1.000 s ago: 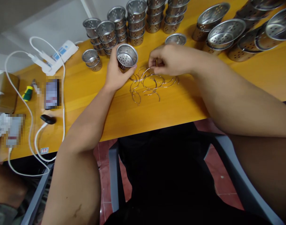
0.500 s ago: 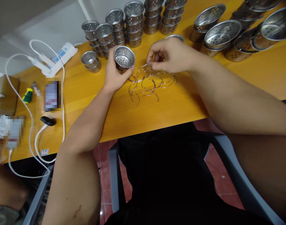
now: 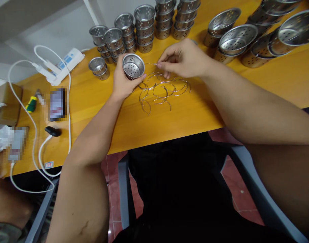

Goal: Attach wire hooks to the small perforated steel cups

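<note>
My left hand (image 3: 122, 79) is wrapped round a small perforated metal cup (image 3: 133, 66), its open mouth tilted up toward me. To the right, my right hand (image 3: 178, 60) pinches a thin curved metal wire (image 3: 151, 63) between thumb and forefinger. The wire's far end reaches to the cup's rim; whether it touches cannot be made out. Under and in front of my hands, several loose curved wires (image 3: 166, 98) lie tangled on the yellow wooden table (image 3: 136, 130).
Stacks of perforated cups (image 3: 144, 30) line the back of the table. Larger perforated cups (image 3: 236, 40) stand at the right. On the left are a small cup pair (image 3: 98, 67), a power strip (image 3: 68, 65), white cables, a phone (image 3: 56, 104) and a green-yellow object (image 3: 31, 104).
My right hand has lifted a wire from the pile, and the wire now stretches left toward the cup. The cup in my left hand has shifted slightly down in view.
</note>
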Demonstrator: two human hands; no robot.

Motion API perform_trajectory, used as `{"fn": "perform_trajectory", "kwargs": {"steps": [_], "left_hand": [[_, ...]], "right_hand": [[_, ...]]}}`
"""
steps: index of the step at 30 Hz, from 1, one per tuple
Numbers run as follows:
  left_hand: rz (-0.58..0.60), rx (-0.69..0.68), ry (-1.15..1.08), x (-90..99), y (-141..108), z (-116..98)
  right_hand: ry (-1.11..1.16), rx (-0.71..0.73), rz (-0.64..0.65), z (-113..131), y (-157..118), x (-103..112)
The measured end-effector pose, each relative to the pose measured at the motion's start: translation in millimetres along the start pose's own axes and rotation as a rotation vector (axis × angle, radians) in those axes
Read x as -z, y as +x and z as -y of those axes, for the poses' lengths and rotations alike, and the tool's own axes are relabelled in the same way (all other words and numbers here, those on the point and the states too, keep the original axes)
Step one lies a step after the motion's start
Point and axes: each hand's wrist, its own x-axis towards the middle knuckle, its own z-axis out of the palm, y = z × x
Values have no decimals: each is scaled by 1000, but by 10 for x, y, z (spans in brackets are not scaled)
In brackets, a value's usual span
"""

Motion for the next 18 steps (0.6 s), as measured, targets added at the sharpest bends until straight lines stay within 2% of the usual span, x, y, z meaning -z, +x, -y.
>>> {"fn": "perform_trajectory", "kwargs": {"steps": [7, 14, 18], "left_hand": [[-11, -104, 39, -15, -8, 0], [15, -34, 33, 29, -21, -89], [22, -15, 10, 12, -29, -72]], "right_hand": [[91, -10, -48, -28, 22, -37], [241, 35, -170, -47, 91, -100], [209, 83, -192, -26, 96, -106]]}}
